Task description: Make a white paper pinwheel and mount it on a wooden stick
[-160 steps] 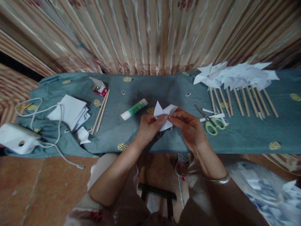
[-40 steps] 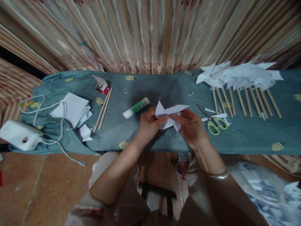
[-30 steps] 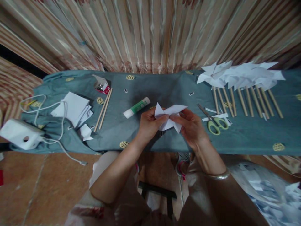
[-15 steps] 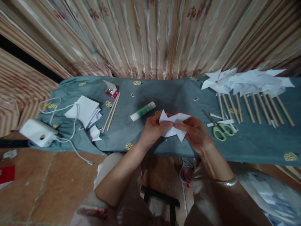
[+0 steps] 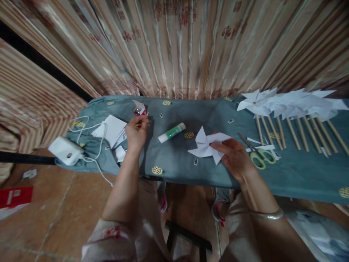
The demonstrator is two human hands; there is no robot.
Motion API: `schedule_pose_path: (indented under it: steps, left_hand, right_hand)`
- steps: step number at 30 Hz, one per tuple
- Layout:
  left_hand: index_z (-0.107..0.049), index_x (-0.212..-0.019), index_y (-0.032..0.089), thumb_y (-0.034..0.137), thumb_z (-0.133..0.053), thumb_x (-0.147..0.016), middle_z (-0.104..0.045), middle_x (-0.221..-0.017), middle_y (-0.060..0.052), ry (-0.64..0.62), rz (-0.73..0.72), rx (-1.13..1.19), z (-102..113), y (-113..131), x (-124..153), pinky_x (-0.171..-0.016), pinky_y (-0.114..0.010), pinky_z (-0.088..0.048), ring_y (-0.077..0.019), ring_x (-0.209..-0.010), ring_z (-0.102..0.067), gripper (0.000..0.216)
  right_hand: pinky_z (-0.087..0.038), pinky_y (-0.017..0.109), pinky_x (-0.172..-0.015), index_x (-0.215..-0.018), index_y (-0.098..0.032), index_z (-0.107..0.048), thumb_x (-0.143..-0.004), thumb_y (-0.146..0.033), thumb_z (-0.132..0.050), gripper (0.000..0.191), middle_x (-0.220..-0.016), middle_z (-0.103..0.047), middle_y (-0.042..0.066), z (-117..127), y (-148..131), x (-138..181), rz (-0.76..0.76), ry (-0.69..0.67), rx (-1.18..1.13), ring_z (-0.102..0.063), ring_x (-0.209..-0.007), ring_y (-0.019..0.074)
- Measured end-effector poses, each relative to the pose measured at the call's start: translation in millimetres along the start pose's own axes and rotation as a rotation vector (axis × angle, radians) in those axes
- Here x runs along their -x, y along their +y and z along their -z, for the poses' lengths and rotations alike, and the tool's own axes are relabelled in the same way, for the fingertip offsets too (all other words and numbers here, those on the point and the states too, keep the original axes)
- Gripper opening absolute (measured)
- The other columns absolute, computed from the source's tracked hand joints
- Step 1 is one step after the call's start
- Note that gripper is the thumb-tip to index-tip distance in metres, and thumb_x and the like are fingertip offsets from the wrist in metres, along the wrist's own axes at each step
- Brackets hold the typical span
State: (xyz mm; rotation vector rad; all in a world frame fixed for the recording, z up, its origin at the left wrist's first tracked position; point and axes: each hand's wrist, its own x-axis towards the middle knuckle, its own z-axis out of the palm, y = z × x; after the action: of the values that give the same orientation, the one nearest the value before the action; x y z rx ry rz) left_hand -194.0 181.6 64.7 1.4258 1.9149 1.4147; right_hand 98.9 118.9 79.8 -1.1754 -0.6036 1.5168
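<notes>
My right hand pinches a white paper pinwheel, thumb at its centre and fingers behind it, just above the cloth. To the left, my left hand has its fingers curled together over the spot where two wooden sticks lie, close to a small red-and-white box of metal pins. A stick's tip shows by the fingertips; what the fingers hold, if anything, is hidden. Between the hands lies a green-and-white glue stick. Beside my right hand are green-handled scissors on white paper strips.
Several finished pinwheels on wooden sticks lie in a row at the right. A stack of white paper and a white power bank with cables are at the left. The narrow table has a grey-green cloth; a striped curtain hangs behind.
My left hand has let go of the pinwheel and moved left to the sticks and pin box. The right hand keeps the pinwheel, its blades now spread in view. The camera view has shifted slightly.
</notes>
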Motion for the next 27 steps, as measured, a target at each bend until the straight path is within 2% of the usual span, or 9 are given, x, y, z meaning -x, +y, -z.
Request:
schedule_pose_path:
  steps: [3,6,11,16,19,23,25,27]
  left_hand:
    - [-0.071,-0.088,0.016,0.028,-0.061,-0.075,-0.068,-0.087,-0.007,-0.013,-0.005,-0.367,12.7,-20.8,-12.5,-0.071,-0.031,-0.046,-0.0181,-0.073,-0.059,0.021]
    - [-0.072,-0.089,0.015,0.025,-0.062,-0.074,-0.069,-0.089,-0.009,-0.088,-0.031,-0.561,15.3,-27.1,-13.2,-0.077,-0.034,-0.046,-0.0217,-0.079,-0.061,0.02]
    - [-0.071,-0.092,0.014,0.024,-0.058,-0.076,-0.069,-0.095,-0.012,-0.117,-0.042,-0.663,10.6,-25.4,-12.1,-0.082,-0.036,-0.046,-0.0259,-0.087,-0.061,0.023]
    - [-0.071,-0.089,0.015,0.023,-0.057,-0.076,-0.068,-0.091,-0.011,-0.128,-0.029,-0.696,8.7,-25.3,-15.0,-0.082,-0.035,-0.046,-0.0261,-0.087,-0.062,0.021]
    - [-0.071,-0.087,0.014,0.02,-0.058,-0.076,-0.068,-0.085,-0.009,-0.093,-0.006,-0.584,10.2,-19.3,-13.8,-0.078,-0.034,-0.047,-0.0225,-0.08,-0.061,0.019]
    - [-0.072,-0.092,0.014,0.024,-0.059,-0.078,-0.066,-0.086,-0.005,0.039,-0.094,-0.174,8.0,8.7,5.0,-0.073,-0.028,-0.049,-0.0157,-0.076,-0.059,0.021]
    - [-0.072,-0.088,0.016,0.028,-0.063,-0.077,-0.063,-0.081,-0.002,-0.022,-0.091,0.06,0.7,28.6,23.4,-0.065,-0.025,-0.049,-0.0124,-0.068,-0.058,0.019]
    - [-0.073,-0.083,0.017,0.031,-0.069,-0.072,-0.06,-0.073,0.0,-0.15,0.012,0.29,-11.6,46.8,44.5,-0.056,-0.023,-0.047,-0.0098,-0.058,-0.055,0.018]
  right_hand:
    - [-0.059,0.026,-0.062,-0.077,-0.02,-0.073,-0.048,-0.022,-0.089,0.034,-0.073,-0.076,0.0,-0.8,-2.4,1.3,0.0,0.002,-0.006,-0.071,-0.065,0.0166]
    - [-0.059,0.027,-0.063,-0.077,-0.022,-0.073,-0.048,-0.022,-0.089,0.033,-0.074,-0.076,-0.001,0.0,-4.3,1.3,-0.013,-0.009,-0.007,-0.071,-0.066,0.017]
    - [-0.059,0.03,-0.068,-0.08,-0.022,-0.072,-0.053,-0.024,-0.088,0.031,-0.074,-0.076,0.0,2.3,-3.6,0.1,0.008,-0.037,0.035,-0.072,-0.07,0.0189]
    - [-0.059,0.031,-0.066,-0.08,-0.02,-0.072,-0.049,-0.024,-0.088,0.034,-0.073,-0.076,0.001,0.8,-3.6,0.6,-0.003,-0.021,0.007,-0.072,-0.068,0.0191]
    - [-0.059,0.031,-0.066,-0.078,-0.022,-0.073,-0.049,-0.024,-0.088,0.033,-0.073,-0.076,0.0,-1.2,-5.1,1.2,-0.011,-0.022,0.0,-0.071,-0.068,0.0186]
    - [-0.058,0.028,-0.067,-0.079,-0.024,-0.072,-0.046,-0.023,-0.09,0.038,-0.075,-0.077,-0.003,-4.0,-7.3,4.1,-0.024,-0.002,-0.038,-0.07,-0.067,0.0153]
    - [-0.057,0.026,-0.067,-0.083,-0.024,-0.073,-0.045,-0.022,-0.091,0.042,-0.076,-0.077,-0.003,-4.8,-9.2,8.0,-0.007,-0.019,-0.056,-0.07,-0.068,0.0141]
    - [-0.057,0.026,-0.067,-0.09,-0.024,-0.074,-0.048,-0.022,-0.091,0.046,-0.076,-0.077,-0.003,-4.6,-12.1,13.6,0.017,-0.065,-0.045,-0.07,-0.069,0.0142]
